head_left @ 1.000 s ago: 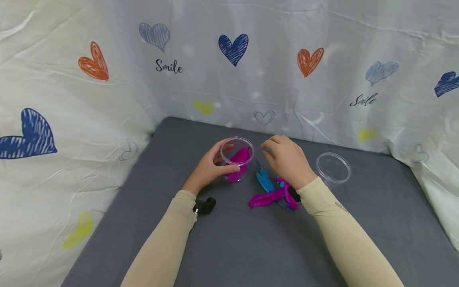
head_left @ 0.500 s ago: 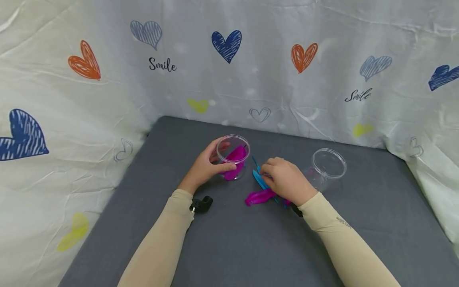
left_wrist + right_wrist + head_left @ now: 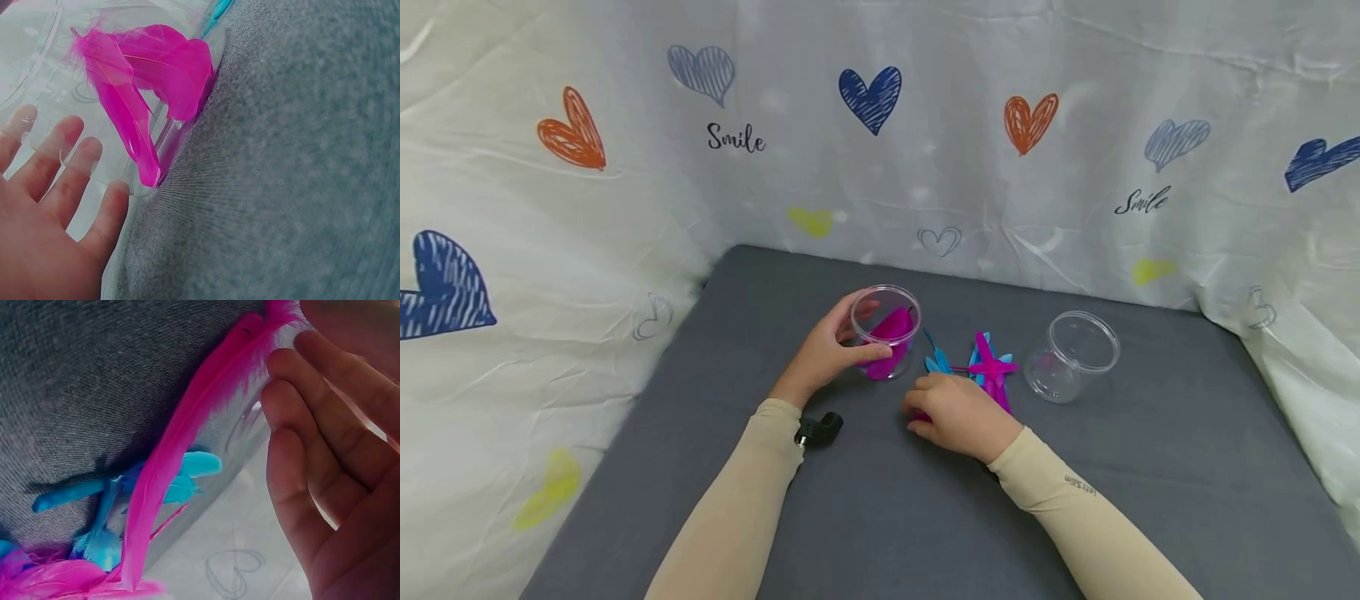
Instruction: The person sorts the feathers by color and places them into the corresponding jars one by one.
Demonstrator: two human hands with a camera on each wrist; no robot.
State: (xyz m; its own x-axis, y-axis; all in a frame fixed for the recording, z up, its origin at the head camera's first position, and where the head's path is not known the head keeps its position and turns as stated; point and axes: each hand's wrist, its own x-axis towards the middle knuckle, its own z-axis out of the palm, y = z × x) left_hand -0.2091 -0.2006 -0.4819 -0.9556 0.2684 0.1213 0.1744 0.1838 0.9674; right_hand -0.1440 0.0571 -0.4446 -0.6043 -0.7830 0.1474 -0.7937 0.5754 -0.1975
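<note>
Looks to me like you're at the grab-one-from-the-pile step; your left hand (image 3: 827, 350) is wrapped round the clear cup (image 3: 885, 288), and that cup has magenta feathers (image 3: 165, 65) lying down in it, one of them leaning along the wall; your right hand (image 3: 962, 417) is down low over the near edge of the pile, fingers narrow and curled in, and going by the right wrist view the fluffy end of a long pink feather (image 3: 162, 462) sits right between thumb and forefinger, so I'd call that pinched; beyond it on the surface (image 3: 865, 517) there's a tangle of blue feathers (image 3: 938, 362) and pink ones (image 3: 992, 367), with the second cup (image 3: 1116, 354) just to the right of it; I'd say the next move calls for a light pinch and a slow lift, since the long one crosses over the others and could drag a neighbour along.

Stuff I can't make out: your right fingertips are hidden in the head view, and most of the long feather is under your hand there; the left wrist view cuts off part of the cup and doesn't show your grip fully; no clue how many feathers are in the tangle, they overlap too much.
</note>
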